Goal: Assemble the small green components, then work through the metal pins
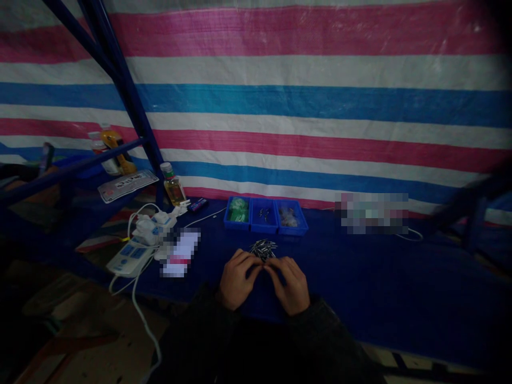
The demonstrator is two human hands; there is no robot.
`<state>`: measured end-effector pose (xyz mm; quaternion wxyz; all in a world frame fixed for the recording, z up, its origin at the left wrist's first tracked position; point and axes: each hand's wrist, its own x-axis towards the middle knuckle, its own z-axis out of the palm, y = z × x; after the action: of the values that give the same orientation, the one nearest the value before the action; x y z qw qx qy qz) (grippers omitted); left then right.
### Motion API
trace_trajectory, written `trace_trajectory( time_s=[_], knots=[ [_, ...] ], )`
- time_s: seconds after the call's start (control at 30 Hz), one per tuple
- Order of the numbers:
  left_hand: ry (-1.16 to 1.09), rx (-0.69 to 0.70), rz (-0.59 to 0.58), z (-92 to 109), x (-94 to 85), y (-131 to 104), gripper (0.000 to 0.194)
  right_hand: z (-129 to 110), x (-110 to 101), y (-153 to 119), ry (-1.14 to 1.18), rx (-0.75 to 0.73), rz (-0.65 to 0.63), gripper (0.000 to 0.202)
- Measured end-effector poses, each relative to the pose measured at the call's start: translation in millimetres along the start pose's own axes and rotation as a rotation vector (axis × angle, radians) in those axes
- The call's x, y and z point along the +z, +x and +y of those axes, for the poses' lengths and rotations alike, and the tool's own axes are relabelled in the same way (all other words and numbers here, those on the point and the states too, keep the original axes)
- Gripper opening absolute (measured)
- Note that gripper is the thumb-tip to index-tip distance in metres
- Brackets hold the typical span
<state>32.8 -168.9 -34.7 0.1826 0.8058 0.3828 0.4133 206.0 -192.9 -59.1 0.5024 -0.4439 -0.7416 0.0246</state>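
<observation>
My left hand (239, 278) and my right hand (289, 284) meet fingertip to fingertip above the blue table (344, 282). Both are closed in a pinch, and whatever sits between the fingertips is too small and dark to name. Just beyond them lies a pile of small, thin, shiny metal pieces (263, 248). Behind the pile stand three joined blue trays. The left tray (237, 227) contains green pieces, the middle tray (264, 226) a few small dark pieces, and the right tray (293, 230) pale, clear-looking small parts.
Left of my hands are a blurred-out phone-like panel (182, 254), a white power strip (130, 258) with plugs and cables, and a bottle (174, 186). A blue metal frame (134, 101) rises there. Striped sheeting (300, 101) hangs behind. Another person's hand (44, 186) shows at far left.
</observation>
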Motion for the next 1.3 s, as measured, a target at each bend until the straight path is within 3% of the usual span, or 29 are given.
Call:
trace_trajectory(
  time_s=[0.2, 0.33, 0.97, 1.1, 1.3],
  knots=[
    [-0.158, -0.096, 0.067, 2.1, -3.6, -0.3, 0.007, 0.4, 5.3, 1.7, 0.01, 0.03, -0.063, 0.018],
    [-0.199, -0.138, 0.051, 0.4, -4.5, -0.9, 0.008, 1.7, 5.3, 1.3, 0.042, 0.049, -0.065, 0.019],
    [-0.019, -0.09, -0.072, 3.2, -6.0, 1.6, 0.013, 2.1, 3.7, 0.0, 0.116, 0.083, 0.015, 0.017],
    [-0.035, -0.078, -0.124, 2.5, -5.7, -0.2, 0.014, 2.8, 4.9, -0.7, 0.107, 0.108, -0.024, 0.016],
    [-0.037, -0.111, -0.105, 2.4, -5.3, -3.2, 0.019, 5.0, 6.5, -3.2, 0.111, 0.123, -0.069, 0.015]
  ],
)
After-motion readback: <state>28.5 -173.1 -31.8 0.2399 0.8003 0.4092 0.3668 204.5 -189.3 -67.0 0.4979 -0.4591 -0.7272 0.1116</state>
